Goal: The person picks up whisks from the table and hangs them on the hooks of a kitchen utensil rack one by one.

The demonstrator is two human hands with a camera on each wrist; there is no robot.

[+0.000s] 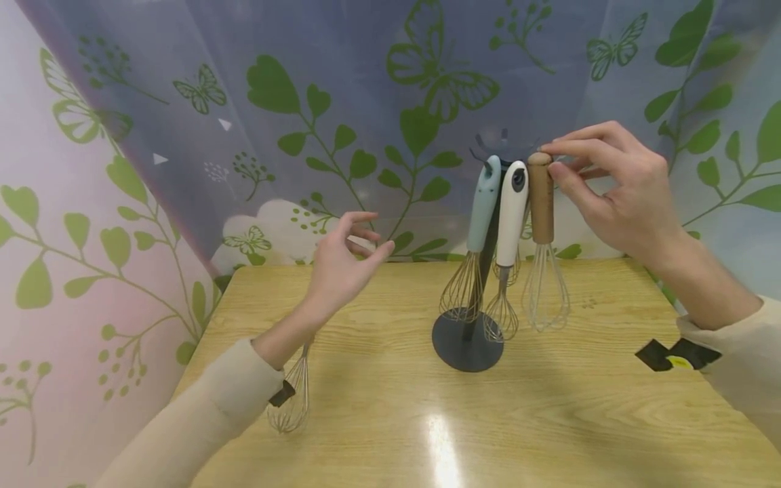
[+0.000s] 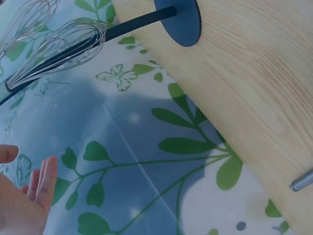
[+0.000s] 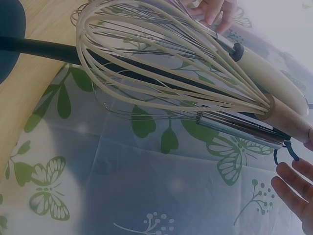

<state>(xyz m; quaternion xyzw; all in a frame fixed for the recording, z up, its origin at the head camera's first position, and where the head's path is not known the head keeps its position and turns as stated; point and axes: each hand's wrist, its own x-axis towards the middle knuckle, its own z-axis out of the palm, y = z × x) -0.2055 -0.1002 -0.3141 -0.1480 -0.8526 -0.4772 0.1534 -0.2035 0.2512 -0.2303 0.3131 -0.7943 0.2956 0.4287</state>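
My right hand is at the top of a whisk with a wooden handle, its thumb against the side and its fingers over the end. Pale wires of that whisk fill much of the right wrist view. Beside it on a dark stand hang a white-handled whisk and a light-blue-handled whisk. A whisk with a metal handle hangs behind. My left hand is raised left of the stand, fingers loosely bent, holding nothing.
Another whisk lies on the wooden table under my left forearm, which hides part of it. Behind the table hangs a curtain with green leaves and butterflies. The stand's round base sits toward the table's back.
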